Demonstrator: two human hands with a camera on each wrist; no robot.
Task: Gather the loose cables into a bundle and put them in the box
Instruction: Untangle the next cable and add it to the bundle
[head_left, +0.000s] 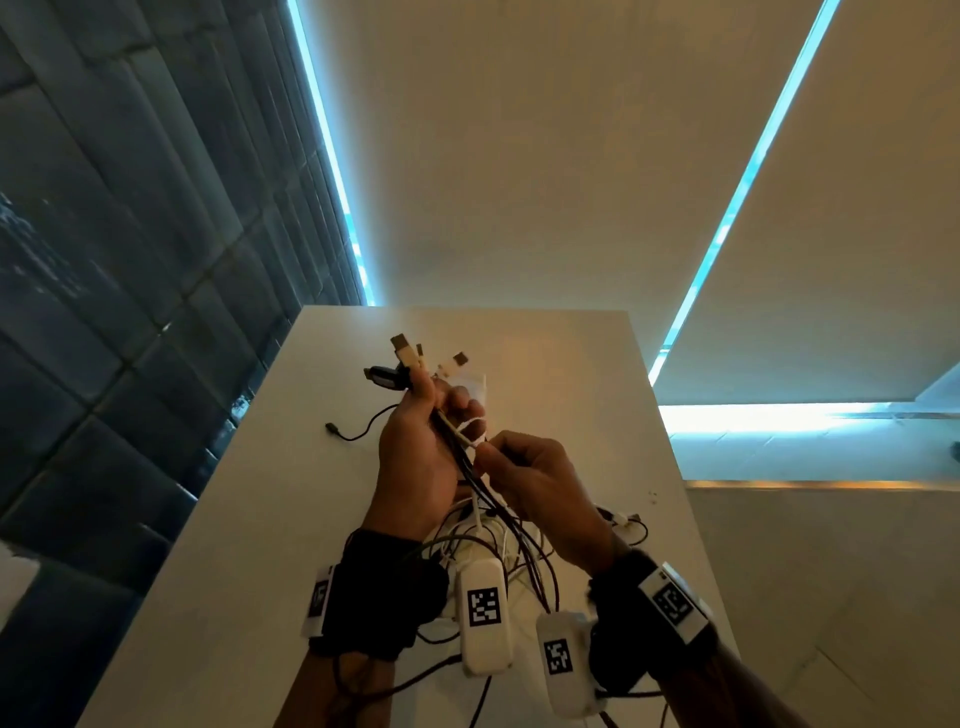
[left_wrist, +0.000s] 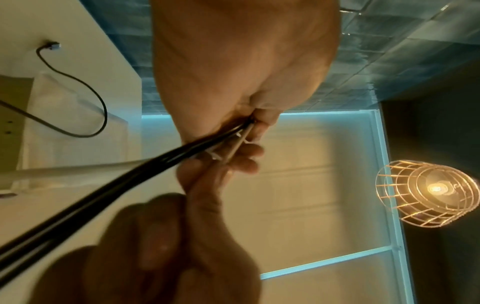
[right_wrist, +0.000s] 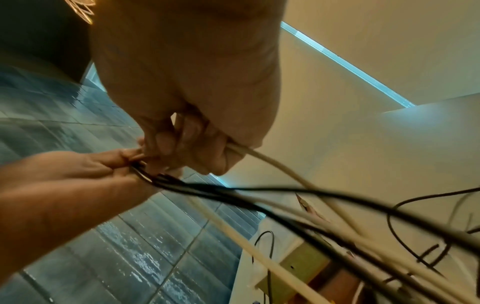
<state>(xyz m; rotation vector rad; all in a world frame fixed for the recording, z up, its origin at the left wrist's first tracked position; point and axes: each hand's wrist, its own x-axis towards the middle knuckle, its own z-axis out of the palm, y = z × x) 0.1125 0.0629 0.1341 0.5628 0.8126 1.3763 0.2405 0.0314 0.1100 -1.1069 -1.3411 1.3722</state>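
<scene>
Above the table, left hand clamps the cables (plugs upward); right hand pinches a white tie.

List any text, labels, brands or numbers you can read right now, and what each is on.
No readable words or numbers.
Wrist tags: black-and-white square code patterns only, no letters.
Cable plugs: no legible marking.

Right hand gripping white cable, left hand pinching dark cables
</scene>
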